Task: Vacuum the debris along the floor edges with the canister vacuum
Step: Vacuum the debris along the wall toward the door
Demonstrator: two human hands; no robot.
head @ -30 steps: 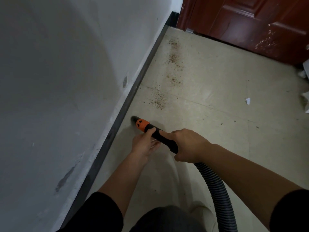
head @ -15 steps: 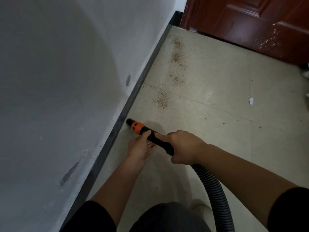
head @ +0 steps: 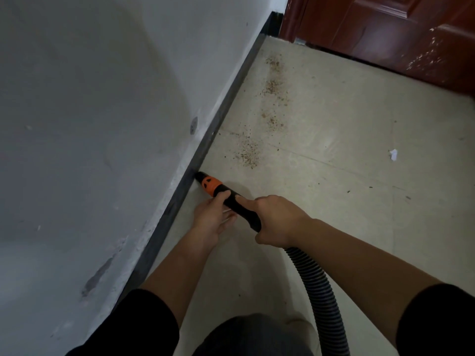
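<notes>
Scuffed white wall [head: 90, 124] meets smooth pale floor [head: 334, 214] at a dark baseboard [head: 218, 119]. A ribbed black hose [head: 316, 283] feeds the black-and-orange nozzle [head: 213, 185], whose tip touches the baseboard. The right hand [head: 277, 219] and left hand [head: 210, 217] both clasp it. Four grainy brown debris patches [head: 248, 154] lie ahead, and one white paper scrap [head: 393, 154] lies well apart.

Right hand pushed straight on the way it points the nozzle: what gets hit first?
The dark baseboard. The right hand aims the vacuum nozzle up-left, and its tip seems against the baseboard's foot; contact is unclear. The debris lies right of that line.
</notes>
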